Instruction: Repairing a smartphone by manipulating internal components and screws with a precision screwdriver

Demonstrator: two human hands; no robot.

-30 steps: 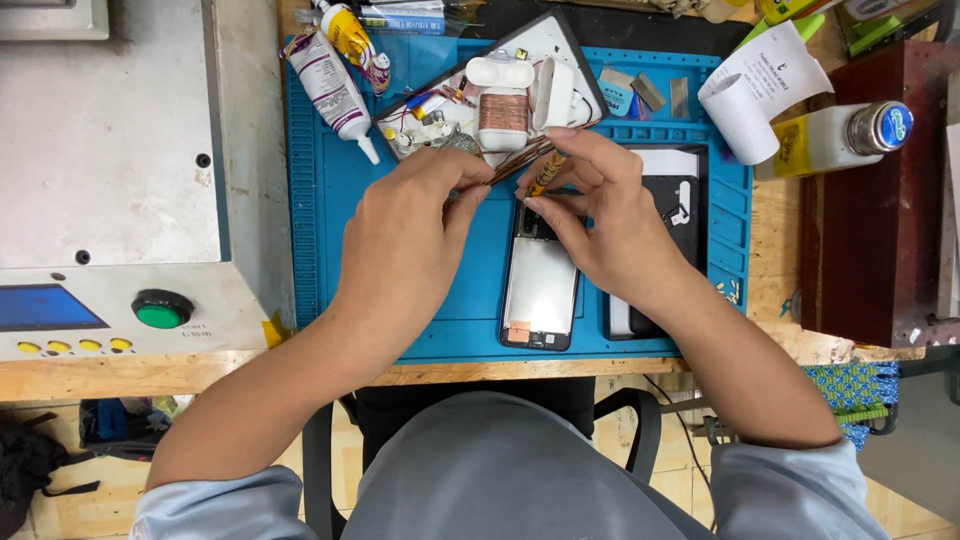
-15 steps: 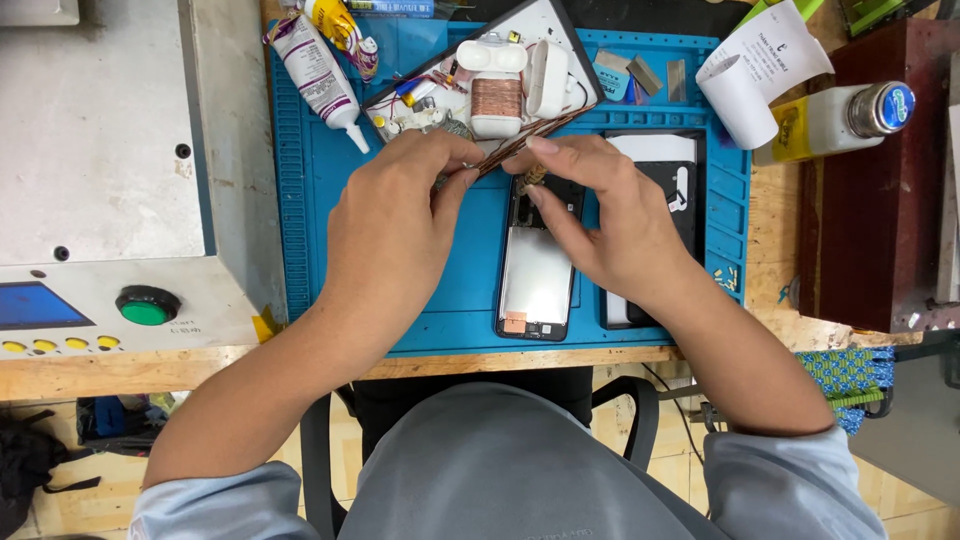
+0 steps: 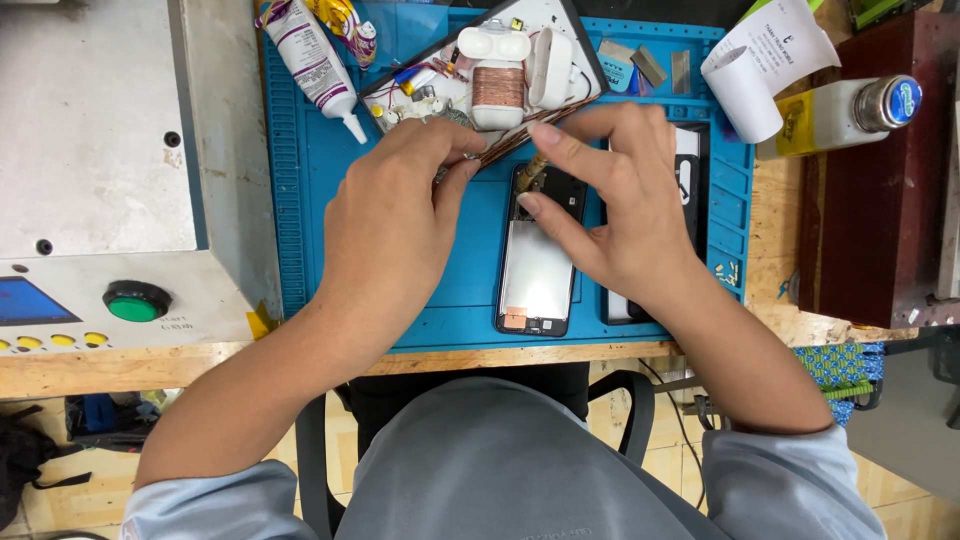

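Note:
An opened black phone lies face down on the blue work mat, its silver inner plate showing. My left hand pinches thin copper-coloured tweezers that slant up to the right above the phone's top end. My right hand is at that same end, with thumb and forefinger closed on a small brown strip standing up from the phone. A second black phone part lies partly under my right hand.
A white tray with a copper wire spool and small parts sits behind the hands, a glue tube to its left. A paper roll, a blue-capped bottle and a dark red box stand right. A grey machine with a green button stands left.
Both hands have stayed at the phone's top end. The tweezers have tilted flatter, toward the upper right, and my right fingers have closed lower on the brown strip. The view shifted slightly.

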